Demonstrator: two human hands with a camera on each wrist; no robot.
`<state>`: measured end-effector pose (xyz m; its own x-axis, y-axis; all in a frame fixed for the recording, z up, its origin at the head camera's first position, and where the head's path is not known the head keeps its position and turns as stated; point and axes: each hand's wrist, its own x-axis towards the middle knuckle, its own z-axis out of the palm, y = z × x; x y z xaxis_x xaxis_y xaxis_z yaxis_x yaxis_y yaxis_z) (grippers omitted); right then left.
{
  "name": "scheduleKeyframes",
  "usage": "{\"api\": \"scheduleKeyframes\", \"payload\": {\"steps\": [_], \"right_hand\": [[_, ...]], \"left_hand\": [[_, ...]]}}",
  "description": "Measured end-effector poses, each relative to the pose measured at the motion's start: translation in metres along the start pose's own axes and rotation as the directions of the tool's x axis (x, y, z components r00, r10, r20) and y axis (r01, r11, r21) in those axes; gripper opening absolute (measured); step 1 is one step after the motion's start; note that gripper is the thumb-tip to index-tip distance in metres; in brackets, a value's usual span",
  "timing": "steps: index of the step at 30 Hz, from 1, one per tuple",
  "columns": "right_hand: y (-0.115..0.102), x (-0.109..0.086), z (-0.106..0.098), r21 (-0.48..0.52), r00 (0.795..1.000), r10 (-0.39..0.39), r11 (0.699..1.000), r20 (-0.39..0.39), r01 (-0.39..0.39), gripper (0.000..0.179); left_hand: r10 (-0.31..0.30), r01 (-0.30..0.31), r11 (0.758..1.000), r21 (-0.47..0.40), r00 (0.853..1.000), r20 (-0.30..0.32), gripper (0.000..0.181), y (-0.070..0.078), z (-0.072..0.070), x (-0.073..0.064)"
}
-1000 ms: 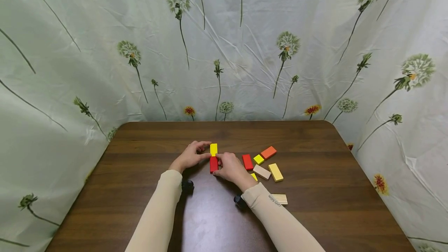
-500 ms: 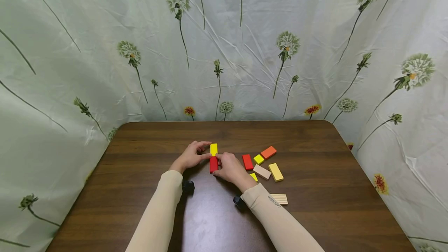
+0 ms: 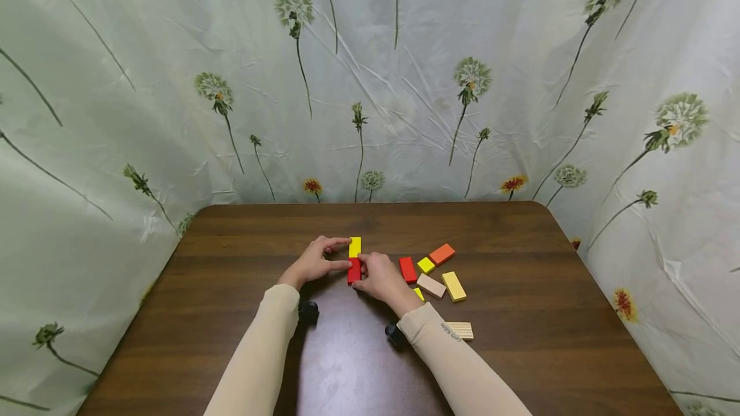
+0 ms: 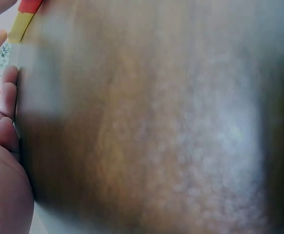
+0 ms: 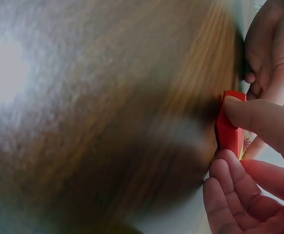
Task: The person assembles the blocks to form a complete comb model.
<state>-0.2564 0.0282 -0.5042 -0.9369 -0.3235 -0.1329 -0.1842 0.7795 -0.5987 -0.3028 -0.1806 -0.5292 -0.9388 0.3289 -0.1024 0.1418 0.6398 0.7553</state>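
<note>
A yellow block point(image 3: 355, 246) and a red block point(image 3: 354, 271) lie end to end in a line on the table, the yellow one farther away. My left hand point(image 3: 314, 263) is to their left, its extended index fingertip at the far end of the yellow block and its thumb tip at the red block's left side. From the right, my right hand point(image 3: 384, 281) pinches the red block, thumb at its near end and index finger by the seam. The right wrist view shows that thumb pressed to the red block point(image 5: 230, 127); most of the yellow is hidden there.
Right of my right hand lie another red block point(image 3: 407, 270), an orange block point(image 3: 442, 254), a small yellow block point(image 3: 426, 265), a pinkish block point(image 3: 431, 286) and a pale yellow block point(image 3: 453, 286). My right sleeve partly covers a ridged wooden block point(image 3: 461, 330). A floral curtain point(image 3: 370, 82) hangs behind the table.
My left thumb has moved toward me, from the seam between the blocks to the red block's side. My right hand keeps its grip. The head view has shifted slightly.
</note>
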Motion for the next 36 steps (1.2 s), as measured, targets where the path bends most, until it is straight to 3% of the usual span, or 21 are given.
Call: {"api": "scheduleKeyframes", "payload": {"steps": [14,25,36], "right_hand": [[0.005,0.003,-0.004,-0.013,0.998,-0.059,0.998,-0.025,0.058,0.062],[0.019,-0.002,-0.029,0.021,0.996,-0.091,0.996,-0.016,0.091,0.049],[0.034,-0.013,-0.056,0.005,0.999,-0.026,1.000,-0.033,0.026,0.048]], "left_hand": [[0.019,-0.019,1.000,0.013,1.000,0.003,0.066,0.001,0.002,0.001],[0.004,-0.003,1.000,0.019,1.000,-0.006,0.066,0.002,0.002,-0.002],[-0.006,0.006,0.999,0.037,1.000,-0.012,0.065,0.001,0.003,0.000]]}}
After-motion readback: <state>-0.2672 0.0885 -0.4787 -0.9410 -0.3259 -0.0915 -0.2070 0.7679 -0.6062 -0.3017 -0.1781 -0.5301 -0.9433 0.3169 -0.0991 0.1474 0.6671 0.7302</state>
